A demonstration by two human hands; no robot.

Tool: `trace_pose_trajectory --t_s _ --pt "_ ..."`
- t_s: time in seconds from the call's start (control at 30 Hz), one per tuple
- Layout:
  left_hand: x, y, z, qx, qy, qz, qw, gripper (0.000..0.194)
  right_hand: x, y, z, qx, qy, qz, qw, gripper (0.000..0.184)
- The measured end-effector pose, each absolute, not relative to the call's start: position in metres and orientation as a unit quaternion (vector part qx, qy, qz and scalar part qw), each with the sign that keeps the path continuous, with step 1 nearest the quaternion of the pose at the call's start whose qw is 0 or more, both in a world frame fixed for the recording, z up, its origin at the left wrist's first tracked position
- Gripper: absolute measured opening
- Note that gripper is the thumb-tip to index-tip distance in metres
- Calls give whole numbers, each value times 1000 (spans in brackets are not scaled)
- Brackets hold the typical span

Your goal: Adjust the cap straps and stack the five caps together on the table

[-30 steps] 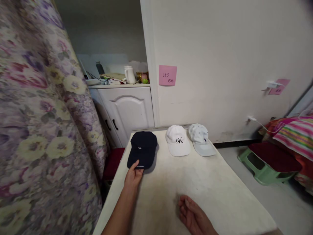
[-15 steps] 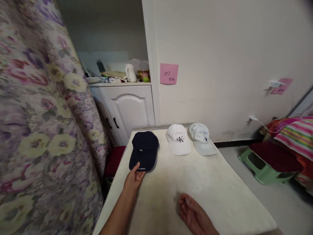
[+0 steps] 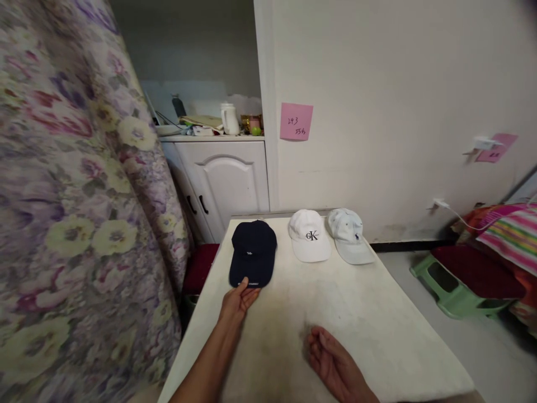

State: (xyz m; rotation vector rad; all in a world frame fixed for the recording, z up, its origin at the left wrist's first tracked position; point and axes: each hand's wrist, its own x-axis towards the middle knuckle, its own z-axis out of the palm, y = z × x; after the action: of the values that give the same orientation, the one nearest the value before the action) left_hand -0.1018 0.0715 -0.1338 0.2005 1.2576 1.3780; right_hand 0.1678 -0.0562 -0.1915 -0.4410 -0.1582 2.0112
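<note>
Three caps lie in a row at the far end of a pale table. A navy cap is on the left, a white cap with black letters in the middle, a pale blue cap on the right. My left hand pinches the front edge of the navy cap's brim, thumb on top. My right hand rests on the table near me, fingers loosely curled, holding nothing.
A flowered curtain hangs close on the left. A white cabinet with a jug and clutter stands behind. Pink notes stick on the wall. A green stool and striped bedding are on the right.
The navy cap has been straightened and shifted slightly right and away by my left hand. The view has shifted a little too. My right hand has stayed put.
</note>
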Motion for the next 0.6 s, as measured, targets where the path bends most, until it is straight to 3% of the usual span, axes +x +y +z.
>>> trace_pose_trajectory --t_s 0.6 --pt "-95 60 -144 86 567 637 515 28 171 -59 -194 -184 -69 841 505 19"
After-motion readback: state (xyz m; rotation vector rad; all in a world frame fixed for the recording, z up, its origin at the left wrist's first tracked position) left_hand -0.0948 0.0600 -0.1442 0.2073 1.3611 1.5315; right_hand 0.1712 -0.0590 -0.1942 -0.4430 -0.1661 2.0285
